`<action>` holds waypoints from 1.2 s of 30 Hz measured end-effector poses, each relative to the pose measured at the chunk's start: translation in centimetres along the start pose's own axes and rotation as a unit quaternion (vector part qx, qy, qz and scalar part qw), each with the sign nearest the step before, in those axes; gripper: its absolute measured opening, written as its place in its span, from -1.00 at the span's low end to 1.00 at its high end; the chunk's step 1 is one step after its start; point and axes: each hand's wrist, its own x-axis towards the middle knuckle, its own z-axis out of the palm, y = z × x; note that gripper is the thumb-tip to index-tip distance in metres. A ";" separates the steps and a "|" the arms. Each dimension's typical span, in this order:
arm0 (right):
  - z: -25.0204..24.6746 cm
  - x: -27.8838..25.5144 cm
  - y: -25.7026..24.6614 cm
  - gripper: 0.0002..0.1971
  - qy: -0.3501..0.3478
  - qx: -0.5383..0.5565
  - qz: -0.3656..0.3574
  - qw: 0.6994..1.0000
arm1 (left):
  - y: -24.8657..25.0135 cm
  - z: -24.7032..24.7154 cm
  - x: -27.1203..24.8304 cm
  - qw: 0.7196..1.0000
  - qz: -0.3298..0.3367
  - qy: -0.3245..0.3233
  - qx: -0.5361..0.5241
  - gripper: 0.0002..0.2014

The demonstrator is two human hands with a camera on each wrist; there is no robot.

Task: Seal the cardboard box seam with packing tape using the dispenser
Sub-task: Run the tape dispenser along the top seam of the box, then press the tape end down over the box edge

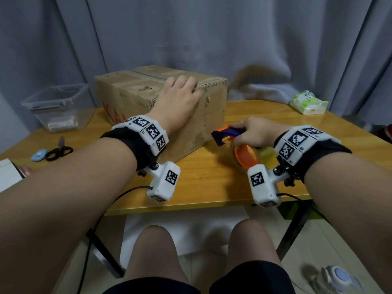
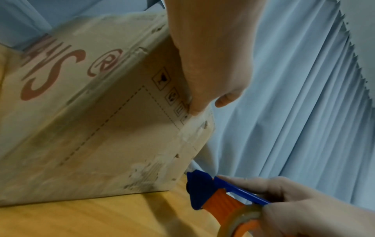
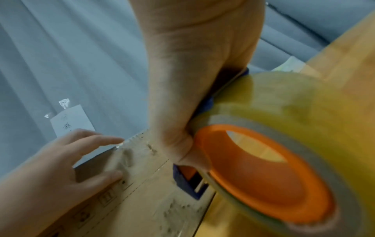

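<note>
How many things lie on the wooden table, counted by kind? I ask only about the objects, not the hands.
Cardboard box: 1
Tape dispenser, with its roll: 1
Clear plastic container: 1
Black scissors: 1
Small light-blue object: 1
Green and white packet: 1
Total: 6

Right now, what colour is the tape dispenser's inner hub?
Orange hub, on a blue tape dispenser. The right wrist view shows it best.

I'm seeing black wrist straps (image 1: 125,136) on my bare forearms, white blocks carrying square black-and-white markers (image 1: 148,132), white camera pods (image 1: 164,181) trailing black cables (image 1: 118,198), and dark shorts (image 1: 250,279).
</note>
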 end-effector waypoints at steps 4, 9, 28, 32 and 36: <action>0.2 0.6 1.3 -0.34 0.074 0.087 0.004 0.993 | -0.4 -0.5 0.4 0.996 -0.043 -0.072 -0.004 -0.40; 1.1 1.9 1.4 -0.19 0.185 0.298 -0.004 0.936 | -1.3 -0.7 0.5 0.985 -0.102 -0.139 0.022 -0.22; 5.1 5.4 5.4 -0.69 0.219 0.404 0.273 0.845 | -3.4 -1.5 -1.4 0.991 -0.050 -0.120 0.011 -0.41; 4.5 5.0 5.6 -0.79 0.200 0.250 0.293 0.901 | -3.3 -1.4 -1.3 0.992 -0.060 -0.113 0.003 -0.40; 3.5 4.5 4.1 -0.53 0.323 0.203 0.180 0.907 | -4.3 -1.5 -1.8 0.993 -0.056 -0.107 -0.018 -0.37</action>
